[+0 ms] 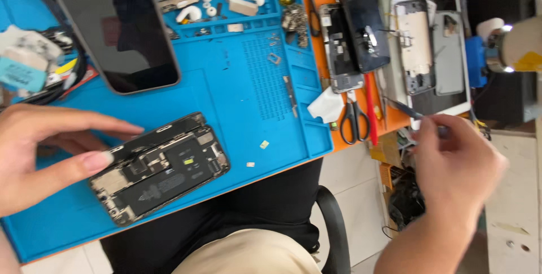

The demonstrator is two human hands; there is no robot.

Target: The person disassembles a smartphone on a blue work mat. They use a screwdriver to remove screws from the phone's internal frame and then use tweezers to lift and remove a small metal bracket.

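On the blue mat, the left hand is steadying the opened phone with loosely spread fingers, screen already removed, while the right hand is pinching thin tweezers off the table's edge, internals still untouched.

A dark, glossy rectangular detached screen lies beyond the left hand's fingers. A second black screen panel lies far beyond the right hand's fingers.

Opened phone on mat, near left | screen panel far left | scissors right of mat | dismantled phones far right
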